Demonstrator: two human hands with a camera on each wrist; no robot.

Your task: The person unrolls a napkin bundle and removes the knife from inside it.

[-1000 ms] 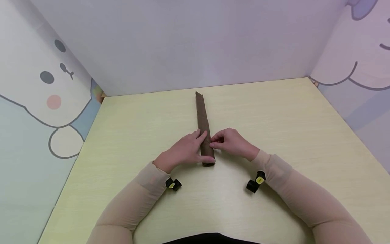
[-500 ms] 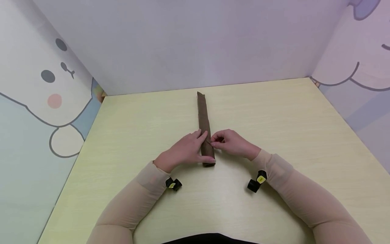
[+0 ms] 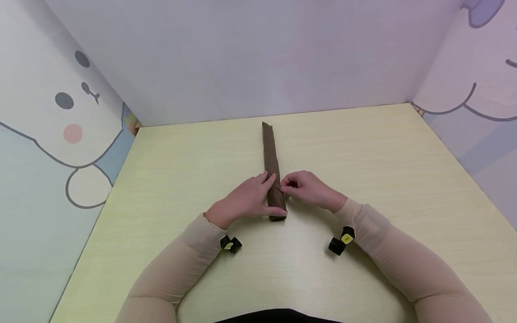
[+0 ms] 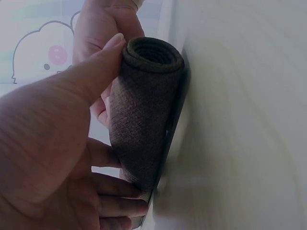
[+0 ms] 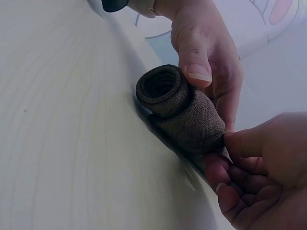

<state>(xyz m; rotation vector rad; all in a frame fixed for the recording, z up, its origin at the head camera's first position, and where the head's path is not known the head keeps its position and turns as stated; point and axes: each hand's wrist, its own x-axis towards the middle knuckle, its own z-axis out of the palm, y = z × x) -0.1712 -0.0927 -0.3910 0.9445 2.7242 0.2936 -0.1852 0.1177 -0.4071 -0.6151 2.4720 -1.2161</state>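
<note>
The left hand (image 3: 246, 197), thumb spread from 4 extended fingers, rests on a rolled brown cloth (image 3: 270, 148) atop a pale table (image 3: 363, 157); the right hand (image 3: 308, 189) (opposite, fingers bent) pinches its edge.

A pale yellow wood-grain worktop (image 3: 383, 157) spreads across the room, its far edge meeting a plain lilac-grey back wall (image 3: 242, 58). The left wall (image 3: 28, 233) is pale blue-green and carries a large white cartoon face (image 3: 36, 80) outlined in grey, with dark oval eyes and a round pink cheek (image 3: 73, 133). On the right wall (image 3: 494, 139), grey curved lines mark another white cartoon figure (image 3: 444, 89) above pale blue and lavender areas. Soft light leaves a whitish sheen on the worktop's near middle; the back wall turns faintly pink toward the upper right.
</note>
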